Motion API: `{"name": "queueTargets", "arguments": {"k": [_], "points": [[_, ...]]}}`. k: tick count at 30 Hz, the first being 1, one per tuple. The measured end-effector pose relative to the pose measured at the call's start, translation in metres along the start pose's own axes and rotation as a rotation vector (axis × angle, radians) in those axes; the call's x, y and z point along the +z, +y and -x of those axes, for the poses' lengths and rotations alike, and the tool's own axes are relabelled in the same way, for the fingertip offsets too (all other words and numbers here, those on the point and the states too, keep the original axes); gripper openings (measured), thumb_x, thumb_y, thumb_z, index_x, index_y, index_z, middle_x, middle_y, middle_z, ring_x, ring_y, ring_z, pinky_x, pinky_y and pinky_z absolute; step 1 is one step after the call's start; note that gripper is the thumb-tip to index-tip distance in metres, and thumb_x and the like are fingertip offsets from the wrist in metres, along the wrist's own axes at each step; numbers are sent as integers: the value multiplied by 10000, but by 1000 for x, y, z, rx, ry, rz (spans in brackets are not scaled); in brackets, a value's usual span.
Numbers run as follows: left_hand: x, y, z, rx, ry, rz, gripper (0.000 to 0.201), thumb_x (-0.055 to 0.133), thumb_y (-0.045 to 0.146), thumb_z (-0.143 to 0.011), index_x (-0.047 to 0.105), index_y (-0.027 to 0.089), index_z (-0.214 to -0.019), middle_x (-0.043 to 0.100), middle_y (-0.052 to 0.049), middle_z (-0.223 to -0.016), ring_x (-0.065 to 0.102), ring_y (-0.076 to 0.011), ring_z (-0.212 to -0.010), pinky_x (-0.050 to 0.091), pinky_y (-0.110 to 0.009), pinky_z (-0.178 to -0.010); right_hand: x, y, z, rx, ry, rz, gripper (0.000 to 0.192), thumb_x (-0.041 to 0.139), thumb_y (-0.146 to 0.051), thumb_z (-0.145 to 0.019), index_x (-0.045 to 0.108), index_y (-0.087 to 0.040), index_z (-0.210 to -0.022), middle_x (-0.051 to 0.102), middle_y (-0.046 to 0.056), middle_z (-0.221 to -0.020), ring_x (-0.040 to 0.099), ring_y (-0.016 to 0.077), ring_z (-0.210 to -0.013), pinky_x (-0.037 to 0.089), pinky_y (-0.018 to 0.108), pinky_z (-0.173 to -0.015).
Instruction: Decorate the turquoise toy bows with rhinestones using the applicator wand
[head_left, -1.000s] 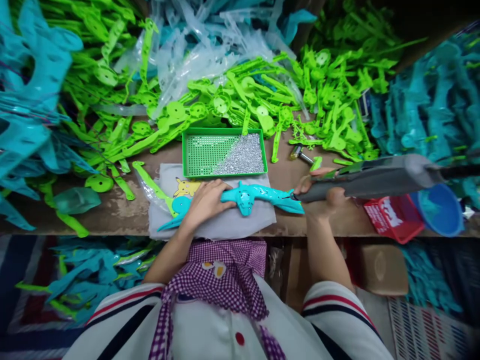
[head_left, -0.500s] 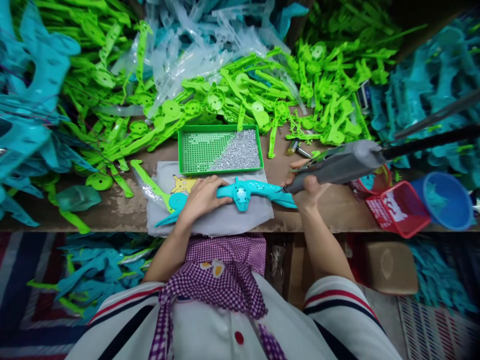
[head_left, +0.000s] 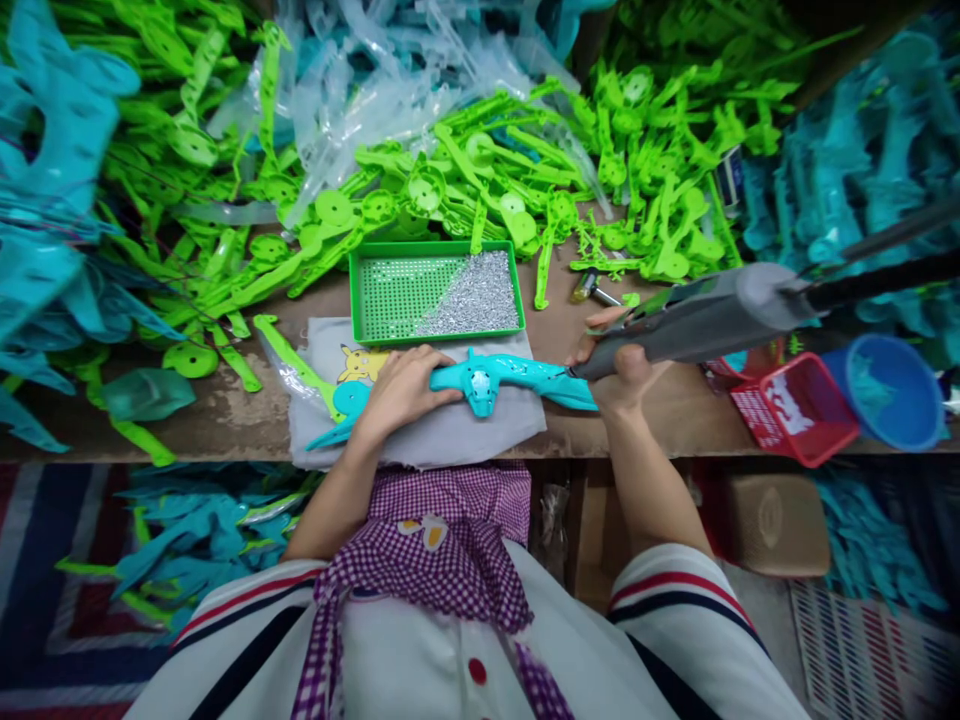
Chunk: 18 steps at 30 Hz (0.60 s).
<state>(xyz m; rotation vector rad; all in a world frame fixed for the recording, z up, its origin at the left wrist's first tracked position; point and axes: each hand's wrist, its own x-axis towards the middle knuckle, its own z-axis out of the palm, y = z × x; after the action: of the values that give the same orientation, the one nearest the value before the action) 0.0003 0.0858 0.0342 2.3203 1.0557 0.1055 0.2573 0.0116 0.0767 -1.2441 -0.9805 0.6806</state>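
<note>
A long turquoise plastic toy part (head_left: 495,378) lies on a grey cloth (head_left: 457,435) at the front of the workbench. My left hand (head_left: 401,392) presses down on its left half. My right hand (head_left: 619,365) grips a grey powered screwdriver (head_left: 709,320), whose tip touches the part's right end. A black cable runs from the tool up to the right. Just behind the part sits a green tray (head_left: 397,295) with a heap of small silver screws (head_left: 480,300) in its right half.
Green plastic parts (head_left: 465,190) are heaped across the back of the bench, turquoise ones (head_left: 52,200) at both sides and on the floor at left. A red basket (head_left: 795,410) and a blue funnel (head_left: 896,390) stand at right. Clear plastic bags lie at the back.
The screwdriver has shifted a little left along the turquoise part and tilted up at its rear. My left hand has stayed on the part.
</note>
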Motion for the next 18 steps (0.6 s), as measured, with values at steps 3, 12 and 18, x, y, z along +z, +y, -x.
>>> {"name": "queueTargets", "arguments": {"k": [3,12,18], "points": [[1,0,0,0,1,-1,389,742,481,-851,664,267,-1167,690,-50,-1163,615,-279,-1109,429,-413,-921,-1,3,0,-1,9,17,629,629,-841,-624,674,-273,-891,518,-38,-495,540,173,-403,481,330,-399],[1,0,1,0,1,-2,407,739,490,-854,657,257,-1177,685,-53,-1177,614,-281,-1105,428,-422,-940,1,11,4,-30,-41,-13,586,621,-813,-672,693,-259,-848,552,-26,-489,555,168,-418,474,317,-419],[0,-3,0,3,-7,15,385,726,469,-870,664,245,-1177,677,-57,-1165,609,-286,-1103,432,-436,-953,5,8,-1,-33,-8,-25,576,652,-801,-657,677,-253,-833,513,-41,-466,534,158,-389,453,300,-389]]}}
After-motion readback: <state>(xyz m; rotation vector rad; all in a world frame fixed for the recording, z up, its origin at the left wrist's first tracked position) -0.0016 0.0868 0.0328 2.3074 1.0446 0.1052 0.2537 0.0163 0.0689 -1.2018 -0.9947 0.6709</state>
